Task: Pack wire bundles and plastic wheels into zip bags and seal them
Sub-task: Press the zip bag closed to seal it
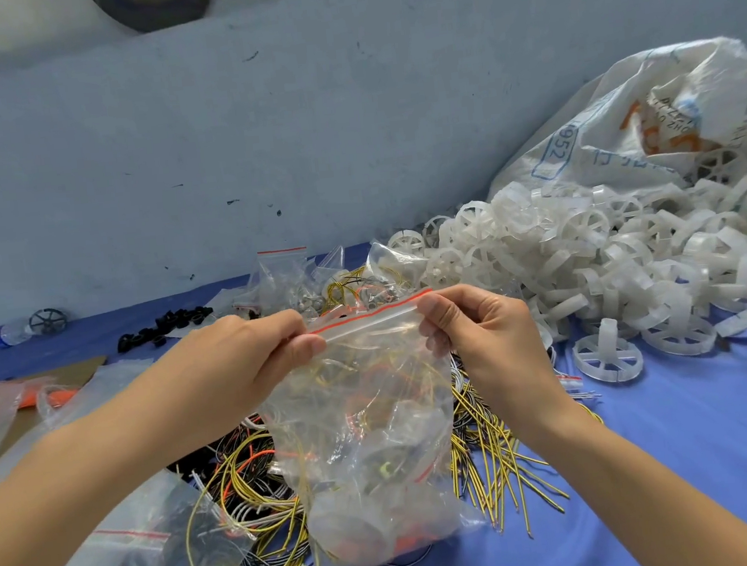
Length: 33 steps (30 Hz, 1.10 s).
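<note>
I hold a clear zip bag (368,426) upright over the blue table; it has a red strip along its top and holds wires and other small parts. My left hand (250,355) pinches the left end of the zip strip. My right hand (472,323) pinches the right end. Under the bag lies a tangle of yellow, black and orange wires (486,450). A big heap of white plastic wheels (613,253) lies to the right.
A white woven sack (649,120) slumps behind the wheels. More zip bags lie at the lower left (128,553) and at the back (283,274). Small black parts (164,328), a dark wheel (47,320) and a water bottle (4,335) sit by the grey wall.
</note>
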Each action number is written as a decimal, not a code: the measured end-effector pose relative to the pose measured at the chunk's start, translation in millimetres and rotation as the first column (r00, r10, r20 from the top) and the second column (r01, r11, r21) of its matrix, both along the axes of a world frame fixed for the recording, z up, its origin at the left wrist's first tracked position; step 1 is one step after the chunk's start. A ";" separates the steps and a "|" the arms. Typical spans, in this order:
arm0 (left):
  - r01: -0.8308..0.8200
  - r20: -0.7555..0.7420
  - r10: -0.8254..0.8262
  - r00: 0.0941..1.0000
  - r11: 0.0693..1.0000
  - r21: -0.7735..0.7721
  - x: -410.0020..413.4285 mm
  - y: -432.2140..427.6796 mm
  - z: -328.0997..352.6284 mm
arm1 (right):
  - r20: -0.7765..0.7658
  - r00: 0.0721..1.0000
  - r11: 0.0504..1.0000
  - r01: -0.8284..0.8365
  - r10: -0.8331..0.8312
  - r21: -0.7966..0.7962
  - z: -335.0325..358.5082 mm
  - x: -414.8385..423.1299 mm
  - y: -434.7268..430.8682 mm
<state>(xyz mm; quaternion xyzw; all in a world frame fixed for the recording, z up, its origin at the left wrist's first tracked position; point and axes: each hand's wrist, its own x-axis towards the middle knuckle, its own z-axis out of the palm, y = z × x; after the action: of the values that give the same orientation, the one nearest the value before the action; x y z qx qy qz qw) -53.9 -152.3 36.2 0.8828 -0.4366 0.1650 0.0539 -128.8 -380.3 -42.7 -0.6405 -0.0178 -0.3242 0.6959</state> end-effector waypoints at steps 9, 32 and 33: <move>-0.011 -0.126 0.000 0.992 0.996 -0.084 2.6 28.4 4.7 | -0.014 1.000 1.000 0.018 -0.018 -0.009 -1.5 0.5 -1.7; 0.197 -0.219 -0.528 0.820 0.621 -0.758 -9.8 -134.4 63.6 | 0.211 0.894 0.915 0.405 -0.395 -0.002 94.8 -101.9 -111.8; 0.180 -0.243 -0.533 0.810 0.621 -0.763 -9.6 -161.2 62.3 | 0.169 0.894 0.909 0.418 -0.414 0.016 95.3 -103.5 -130.5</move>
<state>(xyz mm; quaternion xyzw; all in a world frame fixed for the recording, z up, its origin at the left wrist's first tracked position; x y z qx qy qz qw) -63.5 -313.6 98.5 0.6961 -0.4850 0.0973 0.5203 -232.3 -510.7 52.5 -0.6068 0.0574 -0.5182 0.6000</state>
